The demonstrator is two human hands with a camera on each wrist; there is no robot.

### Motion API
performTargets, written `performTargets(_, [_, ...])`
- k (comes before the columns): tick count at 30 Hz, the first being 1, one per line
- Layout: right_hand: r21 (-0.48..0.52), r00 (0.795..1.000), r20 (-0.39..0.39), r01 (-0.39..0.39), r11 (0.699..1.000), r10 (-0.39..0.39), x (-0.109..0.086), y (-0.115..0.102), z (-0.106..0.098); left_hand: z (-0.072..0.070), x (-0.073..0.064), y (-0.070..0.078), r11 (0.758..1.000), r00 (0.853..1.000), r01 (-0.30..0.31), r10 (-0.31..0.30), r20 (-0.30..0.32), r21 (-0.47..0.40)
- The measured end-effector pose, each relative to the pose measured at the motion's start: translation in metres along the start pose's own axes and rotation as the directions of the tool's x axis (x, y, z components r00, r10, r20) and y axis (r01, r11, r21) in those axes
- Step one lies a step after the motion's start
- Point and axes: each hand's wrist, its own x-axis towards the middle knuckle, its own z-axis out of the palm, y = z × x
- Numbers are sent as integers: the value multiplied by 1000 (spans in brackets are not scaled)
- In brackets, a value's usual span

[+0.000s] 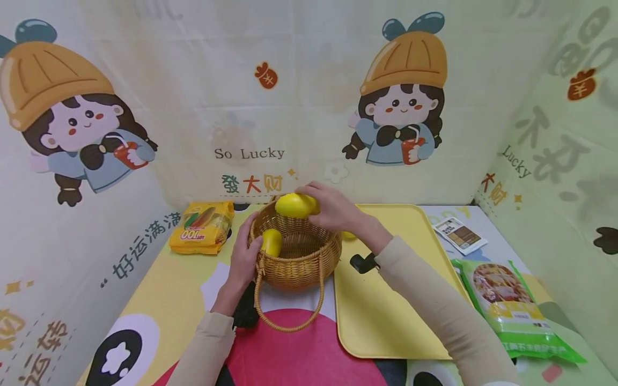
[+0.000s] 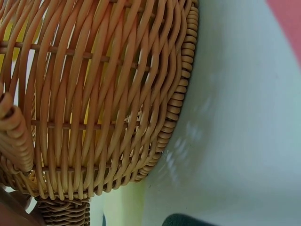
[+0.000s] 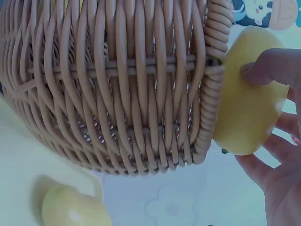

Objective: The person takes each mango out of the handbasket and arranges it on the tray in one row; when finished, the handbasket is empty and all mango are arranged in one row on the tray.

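A yellow mango is in my right hand, held over the far part of a wicker basket's opening. Seen from the right wrist, the thumb presses one side of this mango close by the basket's rim, and the fingers curl behind it. My left hand grips the left side of the wicker basket, thumb at the rim. Inside, a second yellow mango leans by the left wall. The basket's looped handle hangs down toward me. The left wrist view is mostly filled by the basket's weave.
Right of the basket lies a yellow tray with another mango on it, partly hidden by my right arm in the head view. An orange snack bag stands back left. A white packet and a green food bag lie right.
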Motion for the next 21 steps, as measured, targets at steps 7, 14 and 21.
performTargets(7, [3,996,-75,-40,999,40,-6,6,-8,0,0,-2,1000,1000,-1,1,-5,1])
performTargets(14, [27,985,-89,-146,989,148,-13,17,-14,-1,-1,-1,1000,1000,11,-11,-6,10])
performTargets(21, [24,970,-110,-216,976,217,-23,32,-22,0,1,-2,1000,1000,-17,17,-3,3])
